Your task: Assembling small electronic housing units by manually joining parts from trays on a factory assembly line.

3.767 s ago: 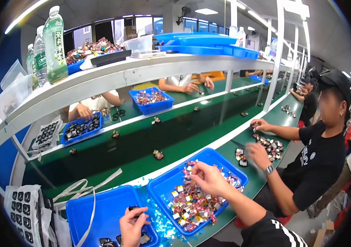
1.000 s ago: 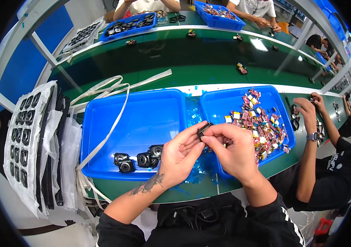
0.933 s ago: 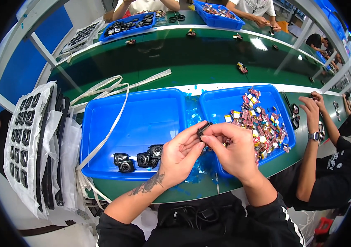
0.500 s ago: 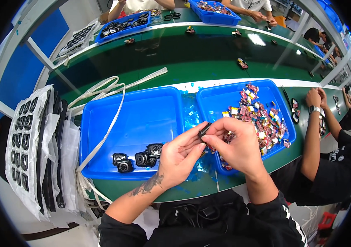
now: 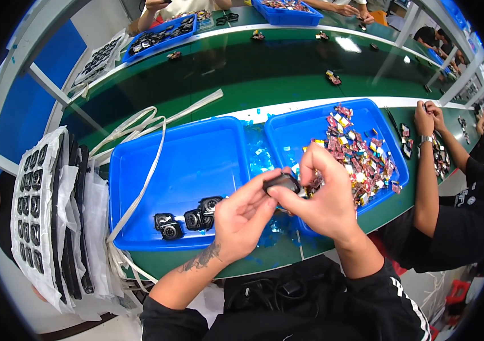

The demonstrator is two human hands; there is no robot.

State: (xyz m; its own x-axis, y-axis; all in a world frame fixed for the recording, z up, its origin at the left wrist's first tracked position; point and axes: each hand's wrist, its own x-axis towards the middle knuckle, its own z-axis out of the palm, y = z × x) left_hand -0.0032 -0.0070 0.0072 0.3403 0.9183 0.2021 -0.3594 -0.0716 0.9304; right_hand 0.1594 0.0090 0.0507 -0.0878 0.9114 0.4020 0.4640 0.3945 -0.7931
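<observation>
I hold a small black case point(image 5: 283, 183) between both hands, up above the gap between two blue trays. My left grip point(image 5: 245, 221) is closed on the case's left end, fingertips curled against it. My right grip point(image 5: 330, 199) pinches it from the other side, the thumb laid along the near edge and the forefinger bent over near the right end.

Under my left forearm's side sits the left tray point(image 5: 179, 159), a few black lens pieces point(image 5: 172, 230) grouped near its lower edge. The right tray point(image 5: 290, 131) carries a loose heap of small circuit boards point(image 5: 361, 165), reddish with white and yellow bits. Blue scraps point(image 5: 262, 153) litter the green surface point(image 5: 159, 264) between the trays. White straps point(image 5: 207, 100) trail behind the left tray, one hanging across it. Farther left stands a stack of padded sheets point(image 5: 30, 199) set with rows of black pieces. To my right, a co-worker's hands point(image 5: 426, 117) meet above the surface.
</observation>
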